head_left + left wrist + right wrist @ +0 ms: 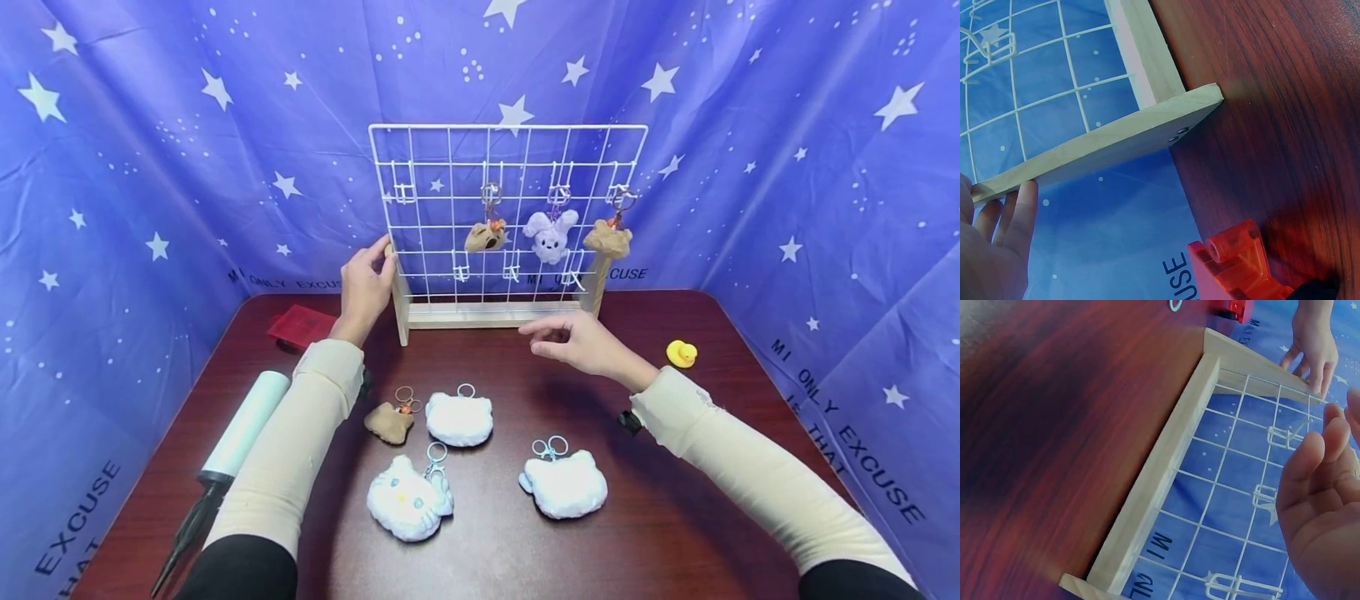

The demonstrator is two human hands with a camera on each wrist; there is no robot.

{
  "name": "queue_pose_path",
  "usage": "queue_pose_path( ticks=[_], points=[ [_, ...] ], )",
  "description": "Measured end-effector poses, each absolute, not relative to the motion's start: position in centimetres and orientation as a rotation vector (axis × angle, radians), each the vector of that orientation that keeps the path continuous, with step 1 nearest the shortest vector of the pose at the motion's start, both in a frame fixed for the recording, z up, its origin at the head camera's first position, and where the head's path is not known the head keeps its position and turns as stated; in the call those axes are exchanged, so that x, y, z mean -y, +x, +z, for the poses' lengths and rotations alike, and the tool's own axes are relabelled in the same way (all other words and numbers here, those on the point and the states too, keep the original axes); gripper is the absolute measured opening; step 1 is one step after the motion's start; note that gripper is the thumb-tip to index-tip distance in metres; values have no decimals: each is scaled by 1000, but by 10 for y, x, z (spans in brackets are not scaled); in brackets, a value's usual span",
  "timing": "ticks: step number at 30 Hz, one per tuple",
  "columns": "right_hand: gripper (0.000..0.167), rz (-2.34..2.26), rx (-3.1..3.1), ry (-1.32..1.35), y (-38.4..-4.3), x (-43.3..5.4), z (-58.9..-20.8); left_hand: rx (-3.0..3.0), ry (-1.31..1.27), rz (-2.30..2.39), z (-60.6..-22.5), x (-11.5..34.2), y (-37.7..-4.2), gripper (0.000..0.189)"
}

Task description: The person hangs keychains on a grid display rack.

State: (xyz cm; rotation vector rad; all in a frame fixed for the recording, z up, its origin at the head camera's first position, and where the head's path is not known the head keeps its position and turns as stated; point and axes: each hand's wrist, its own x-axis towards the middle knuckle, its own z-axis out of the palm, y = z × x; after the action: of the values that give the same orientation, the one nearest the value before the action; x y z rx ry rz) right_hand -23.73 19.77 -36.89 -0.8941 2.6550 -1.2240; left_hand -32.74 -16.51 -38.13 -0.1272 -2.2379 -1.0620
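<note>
A white wire grid rack [450,226] with wooden side posts stands at the back of the table. My left hand [367,283] grips its left wooden post [1104,134], fingers on one side and thumb on the other. In front of the rack's lower right part, my right hand [581,343] hovers with loosely bent fingers and holds nothing. From the rack's hooks hang a brown plush keychain [486,237], a lilac bunny keychain [551,236] and another brown plush keychain [608,239] at the right. An upper-left hook [405,194] and several lower hooks carry nothing.
On the table lie a small brown plush keychain [388,423] and white plush keychains [459,419], [408,500], [568,486]. A pale green hand pump [247,423] and red plastic box [302,326] are at the left, a yellow rubber duck [681,353] at the right.
</note>
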Motion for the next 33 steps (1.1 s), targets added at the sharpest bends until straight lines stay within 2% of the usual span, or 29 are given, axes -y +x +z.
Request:
queue_pose_path(
  ticks=[33],
  points=[
    [27, -1093, -2430, -909, -217, -230, -427, 2232, -148, -1061, -381, 166, -326, 36]
  ],
)
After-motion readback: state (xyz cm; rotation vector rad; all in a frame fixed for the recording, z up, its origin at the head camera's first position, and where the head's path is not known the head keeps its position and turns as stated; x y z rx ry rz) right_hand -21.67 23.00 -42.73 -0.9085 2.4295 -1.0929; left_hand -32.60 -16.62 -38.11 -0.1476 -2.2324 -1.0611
